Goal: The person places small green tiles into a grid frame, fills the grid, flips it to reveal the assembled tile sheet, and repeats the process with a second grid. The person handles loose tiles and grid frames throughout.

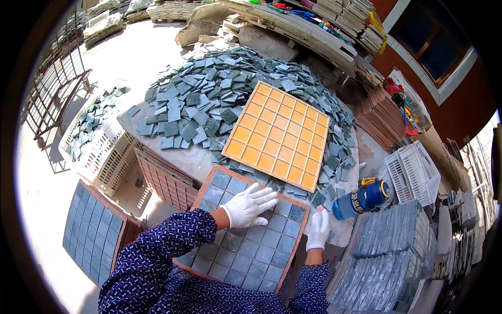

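Observation:
My left hand point(250, 206), in a white glove, lies with fingers spread flat on a tray point(305, 215) with a reddish-brown rim. Rows of small square grey-blue tiles point(235, 245) fill the tray, which rests tilted in front of me. Beside its right edge is my gloved right hand point(318, 230), its fingers together and pointing away. Something small and pinkish shows at those fingertips; I cannot make out what it is. Just beyond the tray, a yellow grid mould point(280, 133) with empty square pockets lies on the heap of loose tiles point(209, 99).
A blue bottle point(361, 200) lies right of my right hand. Wrapped tile stacks point(384, 256) and a white crate point(413, 172) stand at right. On the left are a filled tile panel point(94, 230), reddish grid trays point(162, 180) and a white basket point(112, 157).

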Tool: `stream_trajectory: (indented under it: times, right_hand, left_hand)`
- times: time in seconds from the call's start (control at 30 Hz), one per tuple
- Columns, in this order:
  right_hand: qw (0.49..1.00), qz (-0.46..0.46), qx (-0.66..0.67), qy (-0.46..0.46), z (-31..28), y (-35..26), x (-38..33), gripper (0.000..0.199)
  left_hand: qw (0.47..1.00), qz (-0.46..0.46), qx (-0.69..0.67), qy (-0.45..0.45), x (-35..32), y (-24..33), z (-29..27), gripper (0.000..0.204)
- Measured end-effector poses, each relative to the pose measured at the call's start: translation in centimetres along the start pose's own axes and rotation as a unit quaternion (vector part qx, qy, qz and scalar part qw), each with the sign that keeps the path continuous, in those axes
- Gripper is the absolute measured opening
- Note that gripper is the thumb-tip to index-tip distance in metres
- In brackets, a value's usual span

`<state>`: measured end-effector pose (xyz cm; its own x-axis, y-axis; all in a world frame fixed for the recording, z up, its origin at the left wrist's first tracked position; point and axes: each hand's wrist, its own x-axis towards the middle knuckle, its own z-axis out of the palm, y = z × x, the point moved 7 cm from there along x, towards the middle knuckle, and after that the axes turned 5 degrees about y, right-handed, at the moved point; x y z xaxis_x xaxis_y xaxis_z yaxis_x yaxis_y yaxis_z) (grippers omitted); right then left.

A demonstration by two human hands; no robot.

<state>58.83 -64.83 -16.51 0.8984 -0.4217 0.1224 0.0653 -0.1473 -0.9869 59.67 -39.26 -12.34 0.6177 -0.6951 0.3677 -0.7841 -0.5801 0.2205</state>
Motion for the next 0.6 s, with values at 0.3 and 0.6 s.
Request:
stream_trajectory:
  times: [0.3, 0.6]
  right_hand:
    - [0.986, 0.14, -0.085, -0.041, -5.3, 3.2, -16.8, 0.038]
    - [0.973, 0.209, 0.047, -0.086, -4.4, 6.7, -20.7, 0.049]
  left_hand:
    - [0.996, -0.067, 0.056, 0.012, -1.4, 0.9, 3.4, 0.073]
    - [0.988, -0.134, 0.065, -0.045, -10.5, 5.7, 1.0, 0.081]
